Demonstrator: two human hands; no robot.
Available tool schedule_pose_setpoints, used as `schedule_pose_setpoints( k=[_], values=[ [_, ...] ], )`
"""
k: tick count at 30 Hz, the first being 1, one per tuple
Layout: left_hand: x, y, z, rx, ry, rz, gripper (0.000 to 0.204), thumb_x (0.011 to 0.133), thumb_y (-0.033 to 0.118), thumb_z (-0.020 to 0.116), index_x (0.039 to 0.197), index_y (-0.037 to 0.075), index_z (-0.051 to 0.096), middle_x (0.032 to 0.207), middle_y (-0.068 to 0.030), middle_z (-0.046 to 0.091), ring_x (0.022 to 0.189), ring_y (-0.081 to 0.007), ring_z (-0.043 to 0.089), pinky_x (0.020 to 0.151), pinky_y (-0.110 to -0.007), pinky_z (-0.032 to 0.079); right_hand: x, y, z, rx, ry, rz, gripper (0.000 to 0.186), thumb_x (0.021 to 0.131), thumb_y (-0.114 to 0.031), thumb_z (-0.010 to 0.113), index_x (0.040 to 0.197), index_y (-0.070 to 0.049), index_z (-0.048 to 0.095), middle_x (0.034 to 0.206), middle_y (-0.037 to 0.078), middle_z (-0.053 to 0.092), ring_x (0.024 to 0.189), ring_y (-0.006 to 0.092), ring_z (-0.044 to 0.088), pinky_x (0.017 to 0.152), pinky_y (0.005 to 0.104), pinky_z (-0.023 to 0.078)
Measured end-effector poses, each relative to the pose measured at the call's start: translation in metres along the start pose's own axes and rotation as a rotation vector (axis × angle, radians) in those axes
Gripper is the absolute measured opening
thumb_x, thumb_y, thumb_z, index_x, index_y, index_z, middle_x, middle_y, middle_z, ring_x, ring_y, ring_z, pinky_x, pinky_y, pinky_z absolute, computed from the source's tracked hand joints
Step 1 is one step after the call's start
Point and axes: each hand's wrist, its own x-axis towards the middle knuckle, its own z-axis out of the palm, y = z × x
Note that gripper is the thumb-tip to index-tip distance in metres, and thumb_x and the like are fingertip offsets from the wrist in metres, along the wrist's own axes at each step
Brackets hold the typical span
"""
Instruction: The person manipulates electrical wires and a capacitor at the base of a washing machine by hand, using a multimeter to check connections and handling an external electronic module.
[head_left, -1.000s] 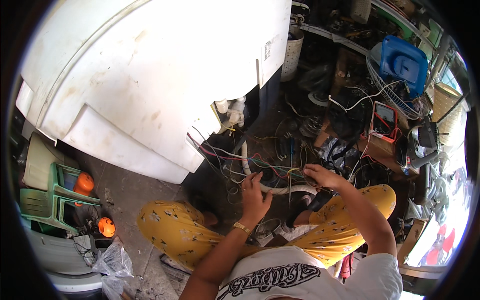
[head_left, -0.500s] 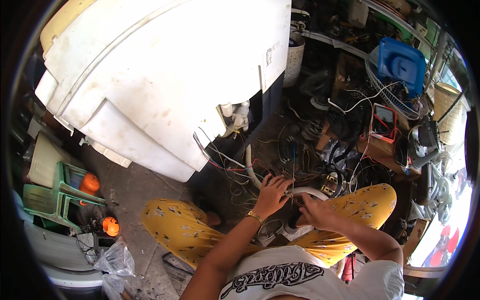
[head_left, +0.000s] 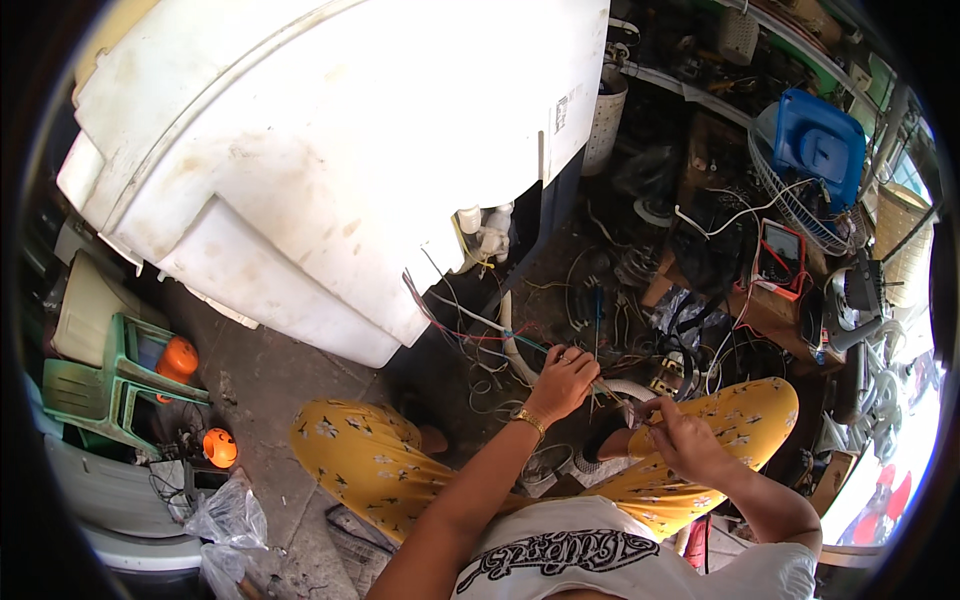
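Thin coloured wires [head_left: 480, 337] run out from under a large white plastic appliance body [head_left: 330, 180] and reach my left hand [head_left: 563, 385], whose fingers are closed on them. Wire ends stick out past its fingertips toward the right. Apart from it, over my right thigh, my right hand [head_left: 688, 440] is closed in a grip. A small thin thing shows at those fingers, but its kind is too unclear to tell. A pale corrugated hose [head_left: 514, 352] curves down from the appliance and passes behind my left hand.
A red multimeter [head_left: 779, 254] rests on a box at the right. Behind it, a blue plastic basin [head_left: 820, 145] sits in a wire rack. Hand tools [head_left: 598, 308] lie on the floor ahead. Green plastic stools [head_left: 95, 385] and an orange ball-shaped thing [head_left: 220, 447] are at the left.
My right hand has drawn away from my left hand, to the right and slightly nearer to me. My left hand stays on the wires. The whole view has shifted a little.
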Motion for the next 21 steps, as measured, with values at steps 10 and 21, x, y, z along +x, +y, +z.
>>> schedule_pose_setpoints(
  k=[10,21],
  values=[
    [0.008,-0.021,0.010,-0.129,-0.038,0.170,0.025,0.073,0.017,0.074,0.089,0.012,0.056,0.089,-0.0023,0.055,0.093,-0.0233,0.053,0.085,-0.039,0.041,0.005,0.011,0.004,-0.178,-0.080,0.035,0.017,0.094,-0.017,0.051,0.101,-0.008,0.063,0.088,0.013,0.068,0.082,0.0364,0.065,0.076,0.0470,0.050],
    [0.011,-0.023,0.021,-0.071,-0.111,0.134,0.022,0.078,0.021,0.071,0.090,0.013,0.055,0.087,-0.0012,0.057,0.092,-0.0214,0.056,0.084,-0.038,0.044,-0.013,-0.006,0.003,-0.030,-0.037,0.020,0.013,0.091,-0.015,0.055,0.099,-0.009,0.063,0.073,0.016,0.066,0.068,0.0369,0.065,0.065,0.0455,0.052]
  ],
)
